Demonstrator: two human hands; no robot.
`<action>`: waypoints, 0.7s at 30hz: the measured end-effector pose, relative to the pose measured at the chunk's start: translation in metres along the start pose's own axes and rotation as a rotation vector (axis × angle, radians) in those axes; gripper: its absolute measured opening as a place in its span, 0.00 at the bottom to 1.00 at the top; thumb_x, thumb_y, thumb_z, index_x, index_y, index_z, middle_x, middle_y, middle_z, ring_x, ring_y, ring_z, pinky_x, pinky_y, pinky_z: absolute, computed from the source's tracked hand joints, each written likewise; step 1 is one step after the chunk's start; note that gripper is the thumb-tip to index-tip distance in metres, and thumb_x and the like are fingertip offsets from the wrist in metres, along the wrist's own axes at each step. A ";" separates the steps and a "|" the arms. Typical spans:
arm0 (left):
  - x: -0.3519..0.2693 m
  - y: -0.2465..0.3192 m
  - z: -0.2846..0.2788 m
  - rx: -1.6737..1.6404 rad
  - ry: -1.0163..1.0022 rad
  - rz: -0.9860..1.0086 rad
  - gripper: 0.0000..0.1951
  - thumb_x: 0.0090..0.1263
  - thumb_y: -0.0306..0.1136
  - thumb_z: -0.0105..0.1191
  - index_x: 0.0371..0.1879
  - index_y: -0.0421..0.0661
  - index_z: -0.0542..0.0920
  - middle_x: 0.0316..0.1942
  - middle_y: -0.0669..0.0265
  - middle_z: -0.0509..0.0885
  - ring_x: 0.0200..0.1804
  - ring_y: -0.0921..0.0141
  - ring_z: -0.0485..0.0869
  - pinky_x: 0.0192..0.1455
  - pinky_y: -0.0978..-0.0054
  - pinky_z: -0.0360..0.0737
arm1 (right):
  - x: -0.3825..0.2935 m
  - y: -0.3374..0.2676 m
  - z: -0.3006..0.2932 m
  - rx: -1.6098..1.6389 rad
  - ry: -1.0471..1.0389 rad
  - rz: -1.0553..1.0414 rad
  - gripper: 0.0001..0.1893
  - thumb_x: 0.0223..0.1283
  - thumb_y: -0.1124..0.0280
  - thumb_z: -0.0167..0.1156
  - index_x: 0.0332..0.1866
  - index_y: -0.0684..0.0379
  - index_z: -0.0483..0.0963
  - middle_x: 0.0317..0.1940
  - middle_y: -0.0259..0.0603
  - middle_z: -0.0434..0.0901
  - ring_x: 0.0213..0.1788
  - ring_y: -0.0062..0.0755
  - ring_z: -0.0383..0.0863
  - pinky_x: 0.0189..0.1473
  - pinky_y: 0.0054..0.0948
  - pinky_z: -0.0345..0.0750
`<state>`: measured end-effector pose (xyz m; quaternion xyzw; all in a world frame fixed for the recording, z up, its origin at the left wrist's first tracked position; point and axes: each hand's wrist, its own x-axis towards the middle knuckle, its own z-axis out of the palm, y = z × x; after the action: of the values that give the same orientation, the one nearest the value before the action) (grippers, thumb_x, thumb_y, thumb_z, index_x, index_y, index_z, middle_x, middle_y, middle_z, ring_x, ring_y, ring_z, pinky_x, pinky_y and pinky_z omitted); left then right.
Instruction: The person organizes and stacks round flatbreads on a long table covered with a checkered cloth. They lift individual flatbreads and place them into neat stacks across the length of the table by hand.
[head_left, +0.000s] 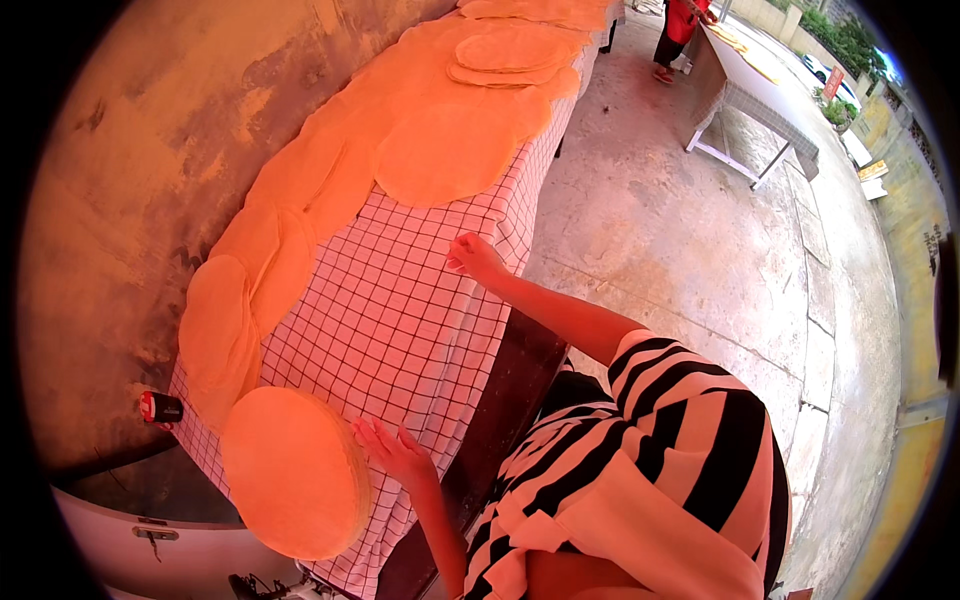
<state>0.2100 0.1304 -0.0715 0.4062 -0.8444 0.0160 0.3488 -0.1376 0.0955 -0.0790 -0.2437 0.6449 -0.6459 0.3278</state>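
Note:
A tall stack of thin round flatbreads (292, 472) stands at the near end of the long table. Beside its edge is my left hand (394, 450), palm partly turned up and fingers apart; whether the fingertips touch the stack I cannot tell. My right hand (474, 259) is over the checked tablecloth (382, 300), its fingers curled in with nothing visible in them. Past it lies a large single flatbread (446, 154) on the cloth. More overlapping flatbreads (285, 247) run along the wall side, and a smaller pile (514, 52) rests towards the far end.
A stained wall (172, 150) borders the table. A small black-and-red object (161, 407) is at the table's corner. Below is a white lidded box (172, 544) with a latch. Across the concrete floor (652, 225), a person in red (679, 26) stands at another table (750, 82).

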 end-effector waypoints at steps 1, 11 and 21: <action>0.013 0.019 0.015 -0.058 -0.029 0.024 0.22 0.68 0.30 0.45 0.57 0.33 0.62 0.62 0.45 0.60 0.65 0.47 0.58 0.63 0.51 0.60 | 0.015 -0.005 -0.030 -0.007 0.091 -0.009 0.14 0.64 0.64 0.49 0.44 0.65 0.66 0.36 0.41 0.77 0.35 0.26 0.80 0.36 0.23 0.77; 0.107 0.088 0.152 0.011 -0.162 -0.006 0.25 0.65 0.33 0.50 0.58 0.34 0.62 0.62 0.47 0.61 0.66 0.51 0.58 0.64 0.55 0.58 | 0.164 -0.027 -0.211 0.085 0.309 0.025 0.13 0.62 0.64 0.51 0.42 0.65 0.66 0.35 0.43 0.77 0.35 0.30 0.81 0.35 0.27 0.78; 0.089 0.083 0.204 0.322 -0.221 -0.166 0.27 0.66 0.42 0.47 0.59 0.36 0.64 0.62 0.52 0.64 0.66 0.55 0.59 0.66 0.53 0.53 | 0.223 0.002 -0.237 0.157 0.168 0.137 0.15 0.61 0.64 0.53 0.43 0.67 0.65 0.36 0.44 0.76 0.36 0.30 0.79 0.36 0.28 0.78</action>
<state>-0.0034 0.0627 -0.1505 0.5242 -0.8277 0.0773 0.1848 -0.4605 0.0909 -0.1164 -0.1178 0.6329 -0.6884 0.3342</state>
